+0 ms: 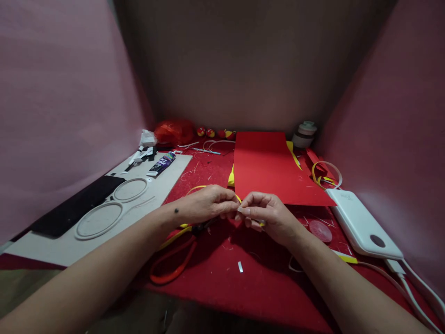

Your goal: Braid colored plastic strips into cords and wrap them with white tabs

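My left hand point(218, 202) and my right hand point(266, 214) meet fingertip to fingertip above the red cloth, in front of a red sheet. Both are closed in a pinch on a narrow yellow strip point(238, 198), of which only small bits show between and beneath the fingers. Something small and whitish shows at the right fingertips, too small to name. Under my left wrist lie scissors with orange-red and yellow handles point(174, 273), partly hidden by the hand. A small white strip point(240, 266) rests on the cloth below my hands.
The red sheet point(274, 171) lies over yellow strips. At left, a pale board point(139, 213) bears a black slab point(79, 204), coiled cord point(99, 220) and a tube point(162, 163). A white power bank point(365, 222) with cables stands right; a jar point(304, 134) is behind.
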The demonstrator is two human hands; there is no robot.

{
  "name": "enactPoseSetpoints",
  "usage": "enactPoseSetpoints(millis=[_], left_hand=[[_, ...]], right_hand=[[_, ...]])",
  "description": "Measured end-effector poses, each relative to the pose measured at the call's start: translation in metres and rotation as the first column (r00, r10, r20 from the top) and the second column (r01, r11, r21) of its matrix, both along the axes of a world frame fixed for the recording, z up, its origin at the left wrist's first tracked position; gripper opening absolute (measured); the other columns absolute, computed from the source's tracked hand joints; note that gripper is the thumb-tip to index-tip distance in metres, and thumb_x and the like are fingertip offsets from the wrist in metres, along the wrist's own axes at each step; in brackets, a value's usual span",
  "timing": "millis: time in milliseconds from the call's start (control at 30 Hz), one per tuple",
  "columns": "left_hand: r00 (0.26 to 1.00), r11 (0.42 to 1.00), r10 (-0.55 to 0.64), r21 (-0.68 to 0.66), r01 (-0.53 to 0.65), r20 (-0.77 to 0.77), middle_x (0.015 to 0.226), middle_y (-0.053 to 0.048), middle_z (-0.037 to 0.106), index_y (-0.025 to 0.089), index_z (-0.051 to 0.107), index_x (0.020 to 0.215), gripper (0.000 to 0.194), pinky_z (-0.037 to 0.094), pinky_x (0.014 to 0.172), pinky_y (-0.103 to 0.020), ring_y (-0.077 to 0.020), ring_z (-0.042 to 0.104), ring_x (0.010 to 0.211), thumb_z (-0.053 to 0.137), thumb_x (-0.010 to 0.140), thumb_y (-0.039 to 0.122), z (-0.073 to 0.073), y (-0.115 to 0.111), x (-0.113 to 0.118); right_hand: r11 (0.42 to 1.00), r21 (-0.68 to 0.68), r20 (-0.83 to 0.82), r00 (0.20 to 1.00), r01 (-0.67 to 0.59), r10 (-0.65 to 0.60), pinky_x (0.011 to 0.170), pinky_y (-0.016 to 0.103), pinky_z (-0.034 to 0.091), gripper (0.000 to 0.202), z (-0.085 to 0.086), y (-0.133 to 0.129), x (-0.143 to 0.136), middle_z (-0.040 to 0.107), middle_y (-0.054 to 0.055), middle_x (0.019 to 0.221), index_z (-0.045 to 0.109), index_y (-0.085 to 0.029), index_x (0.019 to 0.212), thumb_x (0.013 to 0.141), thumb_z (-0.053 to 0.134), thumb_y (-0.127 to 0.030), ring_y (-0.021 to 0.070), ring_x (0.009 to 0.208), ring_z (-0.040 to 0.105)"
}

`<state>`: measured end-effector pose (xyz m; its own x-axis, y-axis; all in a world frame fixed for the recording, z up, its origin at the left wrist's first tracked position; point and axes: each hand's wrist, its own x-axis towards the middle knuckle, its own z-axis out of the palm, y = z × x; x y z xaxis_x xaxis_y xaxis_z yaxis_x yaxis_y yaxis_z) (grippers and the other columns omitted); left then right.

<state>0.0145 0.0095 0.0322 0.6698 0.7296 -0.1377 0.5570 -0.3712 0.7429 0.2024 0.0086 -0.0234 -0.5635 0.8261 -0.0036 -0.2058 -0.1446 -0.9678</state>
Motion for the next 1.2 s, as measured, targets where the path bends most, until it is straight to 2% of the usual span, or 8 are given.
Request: enactPoseSetpoints(millis=[67,167,367,633,833,967,1200], left_hand=[[0.999,0.992,0.018,-0.129,-0.014,0.032,0.068,0.001,0.056,0.014,0.063,0.086,0.022,0.037,0.054,-0.018,-0.0086,0.049,0.060,0.047,0.086,0.028,-0.003,0.002,-0.003],[0.994,0.971,0.084,-0.231,-0.066,0.068,0.060,0.004,0.046,0.013,0.061,0.080,0.019,0.030,0.046,-0.017,-0.0061,0.039,0.050,0.053,0.083,0.030,-0.005,0.002,-0.009],[0.977,0.920,0.197,-0.360,-0.157,0.076,0.055,0.003,0.051,0.013,0.058,0.074,0.028,0.029,0.042,-0.018,-0.0060,0.038,0.043,0.057,0.079,0.040,-0.001,-0.001,-0.015],[0.971,0.962,0.229,-0.171,-0.215,0.073,0.056,0.004,0.045,0.014,0.060,0.075,0.027,0.026,0.042,-0.017,-0.0053,0.034,0.047,0.053,0.082,0.039,0.000,-0.006,-0.013],[0.979,0.981,0.195,0.009,-0.195,-0.051,0.060,0.003,0.048,0.013,0.063,0.075,0.030,0.031,0.047,-0.017,-0.0068,0.039,0.053,0.050,0.084,0.040,-0.002,-0.007,-0.010],[0.972,0.983,0.183,0.013,-0.183,-0.146,0.057,0.003,0.049,0.013,0.066,0.078,0.032,0.030,0.046,-0.018,-0.0071,0.040,0.050,0.048,0.085,0.039,-0.001,-0.008,-0.005],[0.954,0.979,0.202,0.020,-0.202,-0.222,0.055,0.001,0.051,0.013,0.069,0.079,0.032,0.029,0.043,-0.017,-0.0064,0.039,0.046,0.047,0.085,0.035,-0.005,-0.007,0.000]], right_hand=[[1.000,0.011,0.018,1.000,0.000,0.000,0.043,0.021,0.026,0.008,0.001,0.000,0.000,0.064,0.002,0.065,0.063,-0.016,0.071,0.070,0.067,-0.022,0.0060,0.046,0.043],[1.000,0.006,0.030,0.999,-0.018,0.018,0.043,0.021,0.027,0.006,0.001,0.000,0.000,0.064,0.002,0.064,0.064,-0.016,0.071,0.069,0.068,-0.021,0.0059,0.045,0.044],[1.000,-0.013,0.054,0.998,0.023,-0.023,0.042,0.020,0.028,0.010,-0.001,0.002,0.002,0.063,0.001,0.058,0.062,-0.015,0.073,0.072,0.066,-0.024,0.0058,0.042,0.045],[0.996,-0.042,0.125,0.990,0.074,-0.068,0.041,0.019,0.024,0.016,0.001,0.000,-0.003,0.061,0.000,0.055,0.060,-0.013,0.071,0.069,0.069,-0.026,0.0043,0.041,0.040],[0.995,-0.040,0.215,0.974,0.088,-0.077,0.041,0.019,0.026,0.010,0.005,-0.004,-0.007,0.059,-0.001,0.053,0.061,-0.013,0.071,0.067,0.064,-0.023,0.0048,0.040,0.040],[0.995,-0.024,0.256,0.963,0.097,-0.087,0.040,0.019,0.027,0.006,0.004,-0.004,-0.008,0.058,-0.001,0.051,0.061,-0.013,0.069,0.067,0.061,-0.019,0.0048,0.040,0.041],[0.996,0.013,0.279,0.956,0.089,-0.089,0.039,0.017,0.028,0.005,0.001,-0.003,-0.007,0.058,-0.001,0.052,0.062,-0.013,0.070,0.069,0.057,-0.016,0.0044,0.041,0.042]])
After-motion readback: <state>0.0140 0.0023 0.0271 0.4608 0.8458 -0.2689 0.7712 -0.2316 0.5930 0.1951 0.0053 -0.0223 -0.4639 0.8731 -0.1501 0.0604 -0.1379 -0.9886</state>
